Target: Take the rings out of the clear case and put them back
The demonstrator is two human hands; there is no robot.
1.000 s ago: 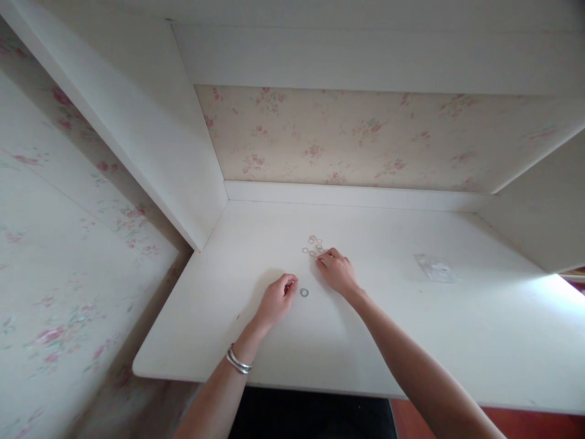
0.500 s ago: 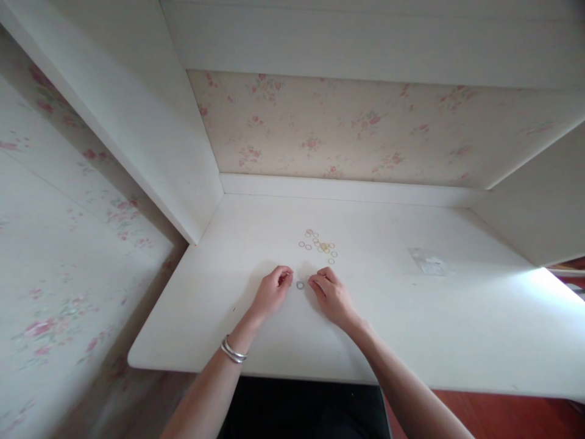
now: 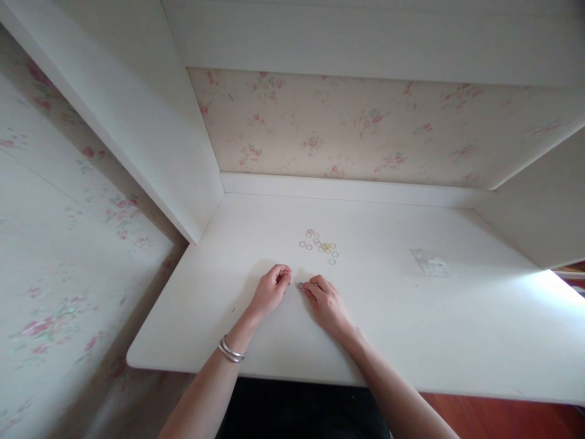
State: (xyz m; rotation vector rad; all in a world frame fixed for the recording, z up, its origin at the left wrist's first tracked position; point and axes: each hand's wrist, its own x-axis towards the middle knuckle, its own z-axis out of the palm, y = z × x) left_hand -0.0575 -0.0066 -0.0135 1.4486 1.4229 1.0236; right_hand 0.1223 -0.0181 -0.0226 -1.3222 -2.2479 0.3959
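Note:
My left hand (image 3: 270, 289) is closed in a pinch just above the white desk, a silver bangle (image 3: 231, 350) on its wrist. What lies between its fingertips, if anything, is too small to make out. To its right, my right hand (image 3: 325, 302) has its thumb and forefinger closed on a small grey ring (image 3: 300, 285), whose left part sticks out from the fingertips. Beyond both hands lies a loose cluster of thin rings (image 3: 325, 247), some yellowish and some darker, several overlapping and others lying apart.
A clear plastic bag (image 3: 431, 263) lies on the white desk (image 3: 393, 329) to the right. White panels stand at the left side (image 3: 183, 152) and the right side (image 3: 539, 213). Floral wallpaper (image 3: 342, 128) covers the back above a low white ledge (image 3: 356, 188).
My right hand has come down and left onto the grey ring, which lay uncovered between the hands before. My left hand has shifted very slightly and stays pinched.

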